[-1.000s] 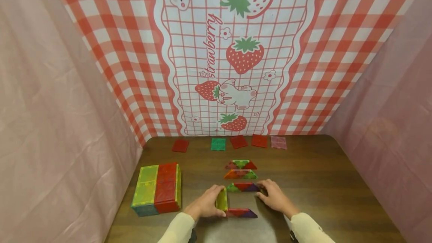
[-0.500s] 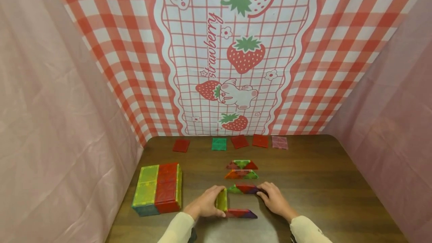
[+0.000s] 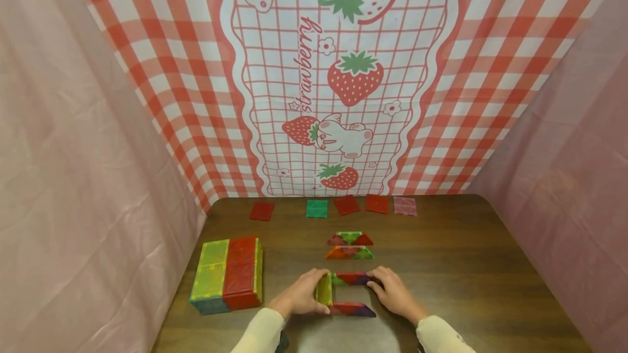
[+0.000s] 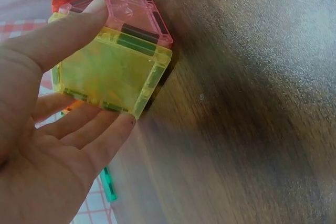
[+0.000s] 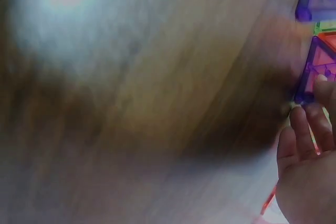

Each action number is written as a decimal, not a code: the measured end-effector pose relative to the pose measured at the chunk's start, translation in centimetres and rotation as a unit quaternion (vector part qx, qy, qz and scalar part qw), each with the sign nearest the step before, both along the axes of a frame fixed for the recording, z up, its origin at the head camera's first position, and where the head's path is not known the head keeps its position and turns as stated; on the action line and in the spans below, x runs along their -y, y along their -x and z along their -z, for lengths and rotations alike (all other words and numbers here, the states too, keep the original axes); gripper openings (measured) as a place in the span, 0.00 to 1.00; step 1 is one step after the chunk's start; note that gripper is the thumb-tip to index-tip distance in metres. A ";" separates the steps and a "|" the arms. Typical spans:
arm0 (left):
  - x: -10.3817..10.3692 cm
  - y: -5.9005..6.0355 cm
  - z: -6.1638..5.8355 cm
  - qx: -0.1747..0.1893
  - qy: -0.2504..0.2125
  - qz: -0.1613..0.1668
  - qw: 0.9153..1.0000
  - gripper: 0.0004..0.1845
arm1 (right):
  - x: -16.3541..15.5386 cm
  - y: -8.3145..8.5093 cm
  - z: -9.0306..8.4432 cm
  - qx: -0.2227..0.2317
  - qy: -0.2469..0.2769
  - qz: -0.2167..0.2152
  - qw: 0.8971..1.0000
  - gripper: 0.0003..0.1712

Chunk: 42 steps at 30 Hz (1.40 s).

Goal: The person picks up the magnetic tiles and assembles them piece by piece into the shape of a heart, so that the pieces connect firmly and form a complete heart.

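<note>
My left hand point(image 3: 303, 294) holds an upright yellow square magnetic tile point(image 4: 107, 72) across its edges, thumb on the near side, fingers on the far side. From that tile, two standing strips of triangular magnetic tiles run rightward. The near strip point(image 3: 350, 309) is pink, red and purple and adjoins the yellow tile. The far strip point(image 3: 350, 278) is green, red and purple; its left end appears to meet the yellow tile. With thumb and fingers, my right hand point(image 3: 394, 294) pinches the far strip's purple end point(image 5: 320, 69). The fingers partly hide that end.
Two standing trapezoid strips, one red and green point(image 3: 350, 238) and one orange and green point(image 3: 349, 253), stand just beyond. A yellow and red tile box point(image 3: 241, 271) is at left. Loose square tiles, including a green tile point(image 3: 316, 209) and a pink tile point(image 3: 405, 206), line the back edge.
My right hand has shifted left and slightly nearer, bringing the far strip straighter and up to the yellow tile. My left hand has stayed in place around the yellow tile.
</note>
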<state>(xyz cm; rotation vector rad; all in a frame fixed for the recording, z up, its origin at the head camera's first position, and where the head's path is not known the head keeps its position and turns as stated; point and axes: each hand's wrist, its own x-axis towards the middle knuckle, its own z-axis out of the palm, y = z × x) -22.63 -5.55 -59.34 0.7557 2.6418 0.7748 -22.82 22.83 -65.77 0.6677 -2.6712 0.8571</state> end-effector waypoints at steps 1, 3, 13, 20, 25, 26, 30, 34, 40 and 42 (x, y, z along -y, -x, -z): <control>0.0 0.1 0.0 0.002 0.000 0.001 1.000 0.47 | 0.1 0.0 0.0 0.004 0.001 -0.005 1.000 0.09; 0.0 0.3 0.1 0.005 -0.001 0.003 1.000 0.48 | 0.3 0.1 0.1 0.009 0.002 -0.013 1.000 0.09; 0.7 0.8 0.3 0.009 -0.035 0.000 0.999 0.47 | 0.5 1.2 -0.5 0.006 0.001 -0.040 0.999 0.11; 0.8 0.9 0.5 0.034 -0.045 -0.009 0.998 0.51 | -1.2 3.4 -1.5 -0.024 0.037 0.034 0.998 0.18; 1.0 0.8 0.7 0.021 -0.039 -0.015 0.999 0.49 | -4.4 7.3 -3.1 -0.020 -0.007 0.120 0.993 0.15; 1.0 0.8 0.7 0.021 -0.039 -0.016 0.999 0.49 | -5.0 8.2 -3.6 -0.011 -0.020 0.131 0.991 0.15; 1.2 0.5 0.8 0.012 -0.040 -0.018 0.999 0.49 | -7.2 12.2 -6.0 0.034 -0.065 0.156 0.985 0.19; 1.2 0.5 0.9 -0.011 -0.046 -0.007 0.999 0.49 | -8.3 15.7 -8.4 0.086 -0.111 0.175 0.974 0.28; 0.9 -0.1 1.1 0.007 -0.039 0.006 0.999 0.48 | -8.7 17.0 -7.4 0.201 -0.136 0.193 0.951 0.39; 0.8 -0.4 1.2 0.017 -0.035 0.006 0.999 0.49 | -8.6 16.5 -6.4 0.248 -0.140 0.190 0.939 0.41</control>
